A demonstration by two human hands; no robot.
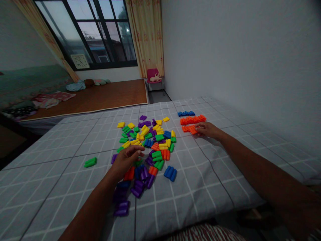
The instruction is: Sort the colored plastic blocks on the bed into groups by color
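My right hand (206, 129) is at the right of the grey checked cloth, its fingers closed on an orange plastic block (193, 130) at the near end of a short orange row. Behind it lie a longer orange row (192, 119) and a blue row (186, 113). My left hand (129, 155) hovers over the left side of a loose pile of ridged blocks, fingers bent and apart, with nothing visible in them. In the pile are yellow blocks (144, 130), green blocks (157, 155), purple blocks (137, 188) and some orange and blue ones.
A single green block (90, 162) lies left of the pile, and a blue block (170, 173) at its right. A white wall (240, 50) runs along the right. Beyond the cloth are a brown mat bed (107, 95), a pink chair (152, 73) and a window.
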